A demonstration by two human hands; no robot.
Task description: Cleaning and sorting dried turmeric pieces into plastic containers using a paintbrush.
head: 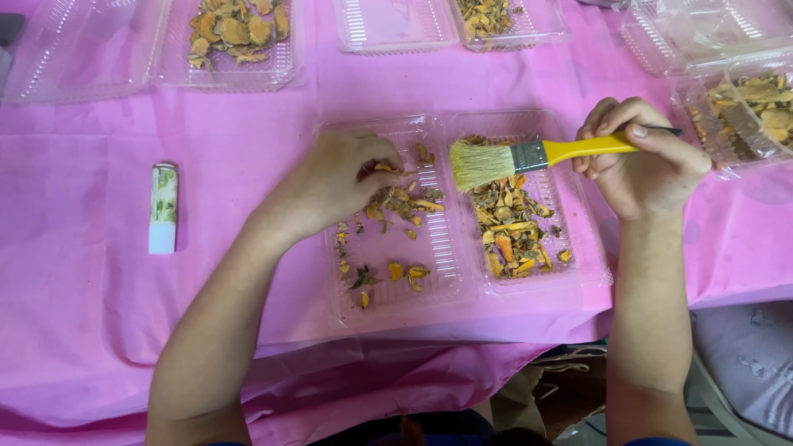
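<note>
An open clear plastic clamshell box [446,285] lies on the pink tablecloth in front of me. Its left half holds scattered dried orange-yellow slices [405,202]; its right half holds a denser pile [512,227]. My left hand [339,177] rests in the left half, fingertips pinching at the slices near the top. My right hand [640,157] grips the yellow handle of a flat paintbrush [529,155], whose pale bristles hover over the hinge between the two halves, pointing left.
A small white and green tube [163,206] lies to the left on the cloth [83,289]. More clear boxes with dried slices sit at the back left [235,37], back centre [496,21] and right [743,107]. The table's near edge runs below the box.
</note>
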